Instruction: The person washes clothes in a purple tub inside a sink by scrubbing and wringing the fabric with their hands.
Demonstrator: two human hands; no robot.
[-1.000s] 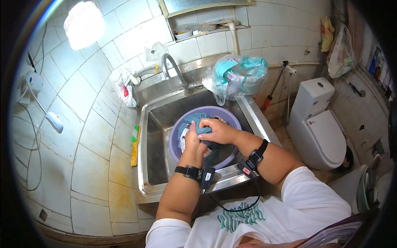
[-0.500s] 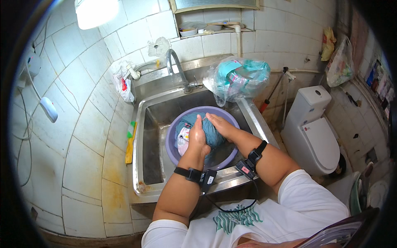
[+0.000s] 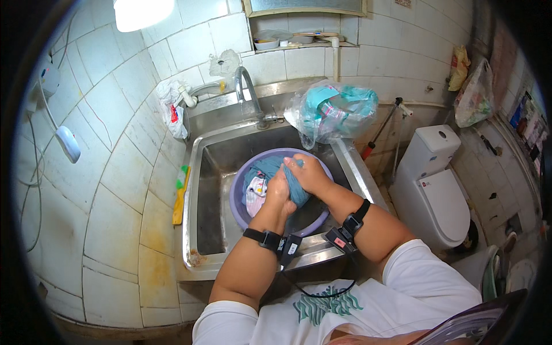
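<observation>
Mid-wash: blue cloth (image 3: 296,187) scrubbed in purple basin (image 3: 238,192).
Left hand (image 3: 278,192) and right hand (image 3: 309,172) were pressed together, clamped on it; pale garment (image 3: 255,192) at 9 o'clock looked untouched.

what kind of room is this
Most likely a small home bathroom used for washing laundry: tiled walls, a white toilet beside a steel sink, and both hands wringing a blue cloth over a purple basin.

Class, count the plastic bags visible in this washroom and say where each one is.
3: a white bag left of the tap, a clear bag on the sink's right corner, one hanging on the right wall. Others may be hidden.
</observation>
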